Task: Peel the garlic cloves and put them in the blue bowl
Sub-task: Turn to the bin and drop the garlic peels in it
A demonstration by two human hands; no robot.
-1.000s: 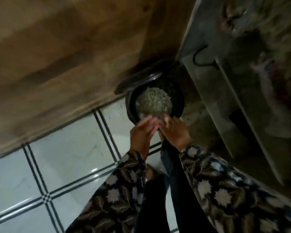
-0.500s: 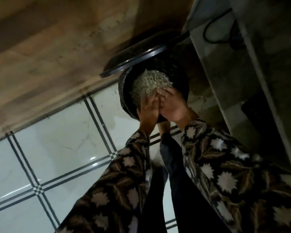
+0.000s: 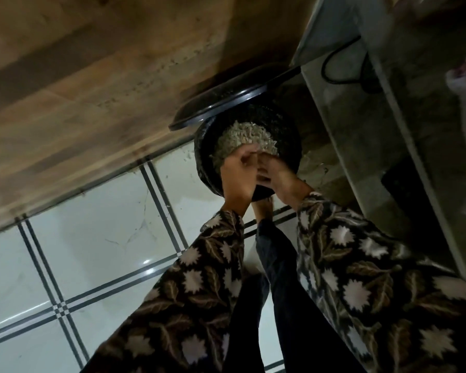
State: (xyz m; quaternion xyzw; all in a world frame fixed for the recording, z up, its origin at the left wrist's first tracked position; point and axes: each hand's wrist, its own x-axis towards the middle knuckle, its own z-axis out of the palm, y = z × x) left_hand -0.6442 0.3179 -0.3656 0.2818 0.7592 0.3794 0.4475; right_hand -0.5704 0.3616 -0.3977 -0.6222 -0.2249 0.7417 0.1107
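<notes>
Fingers [image 3: 243, 158] of the left hand [image 3: 237, 179] are curling inward and meeting the bent fingers [image 3: 266, 162] of the right hand [image 3: 279, 175], so the two hands are pressing together tip to tip. The space between them is lying in shadow. I cannot tell whether a garlic clove or anything else is being pinched there, nor how tightly either hand is closing.

Just beyond the fingertips, a pale heap of scraps [image 3: 244, 137] is filling a dark round bin [image 3: 289, 138]. Both hands are hovering over its near rim, and the knuckles are hiding part of the heap. Farther past the fingers, the bin's black lid [image 3: 218, 110] is tilting up against a wooden panel [image 3: 92, 76].

Behind the fingers, toward the person, two leaf-patterned sleeves are running back from the wrists, the left sleeve [image 3: 199, 292] and the right sleeve [image 3: 361, 265], with dark trouser legs [image 3: 283, 292] showing between them. Out to the left of the fingers, a white tiled floor [image 3: 92, 238] with dark double lines is spreading away. Out to the right, a grey ledge [image 3: 361, 109] is rising, and a black cable [image 3: 342, 63] is looping across it.
</notes>
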